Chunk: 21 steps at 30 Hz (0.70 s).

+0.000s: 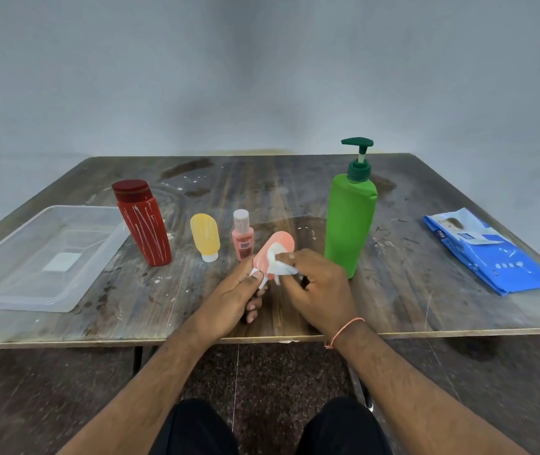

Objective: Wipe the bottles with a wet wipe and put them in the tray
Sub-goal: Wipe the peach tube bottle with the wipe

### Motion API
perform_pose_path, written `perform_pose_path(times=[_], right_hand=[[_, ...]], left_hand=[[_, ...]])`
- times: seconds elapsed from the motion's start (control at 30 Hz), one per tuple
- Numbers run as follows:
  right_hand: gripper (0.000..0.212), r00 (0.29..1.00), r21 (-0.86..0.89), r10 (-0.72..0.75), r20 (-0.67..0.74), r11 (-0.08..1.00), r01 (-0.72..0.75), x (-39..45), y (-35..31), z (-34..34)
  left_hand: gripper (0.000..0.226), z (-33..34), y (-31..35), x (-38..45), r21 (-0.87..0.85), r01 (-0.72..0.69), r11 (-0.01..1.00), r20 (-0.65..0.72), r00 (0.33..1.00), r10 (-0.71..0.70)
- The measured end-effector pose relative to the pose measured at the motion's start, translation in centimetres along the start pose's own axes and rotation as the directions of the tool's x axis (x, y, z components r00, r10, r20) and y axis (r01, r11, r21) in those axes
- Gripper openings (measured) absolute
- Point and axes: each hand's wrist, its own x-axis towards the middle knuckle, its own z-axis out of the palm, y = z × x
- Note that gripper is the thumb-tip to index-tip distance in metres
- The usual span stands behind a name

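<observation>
Left hand (240,290) grips the lower end of the pink bottle (277,249), long axis tilted toward one o'clock. Right hand (319,284) pinches the wet wipe (278,266) against its side. The tray (15,297) lies well off at nine o'clock, nearer the left hand, which appears best placed to deliver.

Left hand (234,292) and right hand (319,284), both curled, close together.
</observation>
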Motion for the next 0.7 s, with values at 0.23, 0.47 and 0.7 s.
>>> perform_pose_path(times=[0.23,0.47,0.7], right_hand=[[0.017,0.992,-0.004,-0.124,0.013,0.992,0.124,-0.4,0.0,0.0],[0.023,0.976,-0.061,0.167,-0.139,0.982,-0.177,0.4,0.9,-0.6],[0.025,0.970,-0.023,0.221,-0.104,0.974,-0.224,0.6,0.5,-0.7]], left_hand=[[0.046,0.1,-0.2,0.1,-0.025,-0.006,1.000,-0.033,0.999,0.005],[0.042,-0.1,-0.5,0.0,-0.021,-0.002,1.000,-0.003,1.000,0.002],[0.040,0.0,-0.5,0.0,0.033,-0.003,0.999,-0.001,1.000,0.003]])
